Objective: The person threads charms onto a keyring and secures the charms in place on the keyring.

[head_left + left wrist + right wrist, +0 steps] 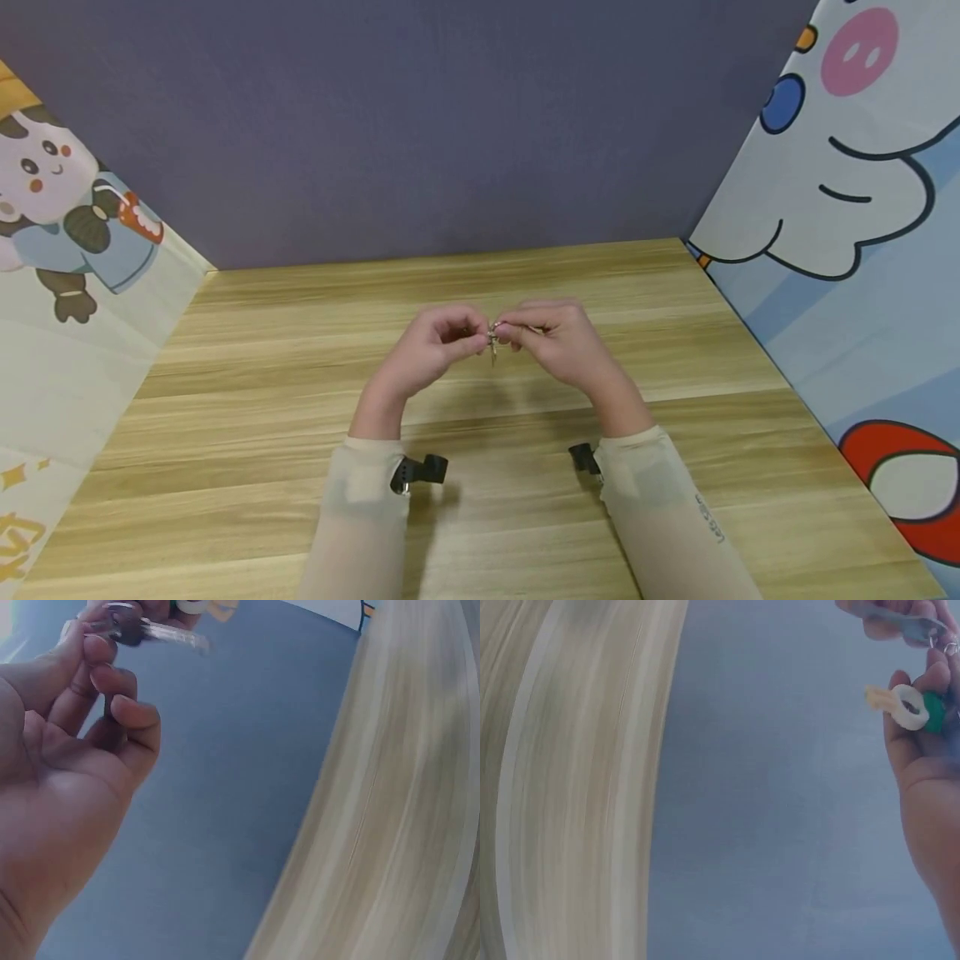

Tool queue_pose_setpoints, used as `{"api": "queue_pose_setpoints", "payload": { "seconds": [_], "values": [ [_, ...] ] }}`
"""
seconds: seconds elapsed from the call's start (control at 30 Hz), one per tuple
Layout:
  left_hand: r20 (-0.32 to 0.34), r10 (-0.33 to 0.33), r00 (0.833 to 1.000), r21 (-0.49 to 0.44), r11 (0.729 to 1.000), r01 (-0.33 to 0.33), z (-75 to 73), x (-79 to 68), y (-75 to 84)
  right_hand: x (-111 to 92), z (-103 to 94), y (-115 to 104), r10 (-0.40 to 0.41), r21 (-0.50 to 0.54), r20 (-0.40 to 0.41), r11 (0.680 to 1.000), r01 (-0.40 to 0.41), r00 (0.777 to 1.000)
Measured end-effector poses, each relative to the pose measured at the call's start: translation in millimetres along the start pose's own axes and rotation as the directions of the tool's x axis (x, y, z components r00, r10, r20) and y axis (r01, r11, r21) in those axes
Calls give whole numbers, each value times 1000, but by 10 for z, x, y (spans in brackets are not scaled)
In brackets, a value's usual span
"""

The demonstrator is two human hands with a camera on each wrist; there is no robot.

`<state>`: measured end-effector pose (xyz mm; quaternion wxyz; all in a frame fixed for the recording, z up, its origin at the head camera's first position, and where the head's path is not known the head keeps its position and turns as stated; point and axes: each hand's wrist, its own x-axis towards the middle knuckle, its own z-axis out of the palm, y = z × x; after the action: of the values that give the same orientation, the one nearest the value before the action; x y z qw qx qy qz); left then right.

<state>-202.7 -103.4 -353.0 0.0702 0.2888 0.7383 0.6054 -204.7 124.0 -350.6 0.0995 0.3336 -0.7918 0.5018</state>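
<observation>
- A small key bunch [492, 336] is held between the two hands, above the desk [495, 525], with the fingertips of both almost meeting around it.
- The left hand [435, 346] pinches the metal from one side, thumb against forefinger; its other fingers curl loosely.
- The right hand [562, 340] pinches from the other side, close to the metal rings [933, 637]; a green, white and yellowish charm [918, 720] lies against its fingers.
- In the head view, fingertips cover much of the bunch, so exactly which part each hand grips is hard to tell.
- The left wrist view cuts off the right hand at the top and blurs the tip of the key [176, 636]; the right wrist view cuts off part of the right hand at the edge.
- The key hangs below the fingertips, its blade pointing down toward the desk, long axis roughly upright.
- In the left wrist view that blade runs rightward from a dark head, toward the desk side.
</observation>
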Motion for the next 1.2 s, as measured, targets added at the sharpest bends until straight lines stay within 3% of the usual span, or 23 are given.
{"api": "queue_pose_setpoints", "payload": {
  "seconds": [0.17, 0.33, 0.67, 0.77, 0.97, 1.2],
  "values": [
    [13, 29, 999, -71, 997, -28, -13, -9, -45, -1, 19, -17, 116, 134, 15, 984, -117, 993],
    [-18, 37, 999, -122, 992, -39, -5, -9, -65, -1, 47, -13, 200, 209, 2, 958, -196, 980],
    [-103, 116, 988, -193, 972, -134, 55, 22, -80, 7, 123, 14, 263, 389, -53, 894, -222, 963],
    [-117, 118, 986, -171, 976, -137, 62, 26, -87, 12, 131, 13, 261, 385, -71, 898, -215, 963],
    [-126, 82, 989, -96, 991, -95, 58, 27, -74, 26, 116, -6, 218, 303, -102, 936, -178, 971],
    [-67, 33, 997, -57, 998, -37, 31, 11, -62, 25, 80, -18, 162, 123, -111, 981, -148, 981]
  ]
}}
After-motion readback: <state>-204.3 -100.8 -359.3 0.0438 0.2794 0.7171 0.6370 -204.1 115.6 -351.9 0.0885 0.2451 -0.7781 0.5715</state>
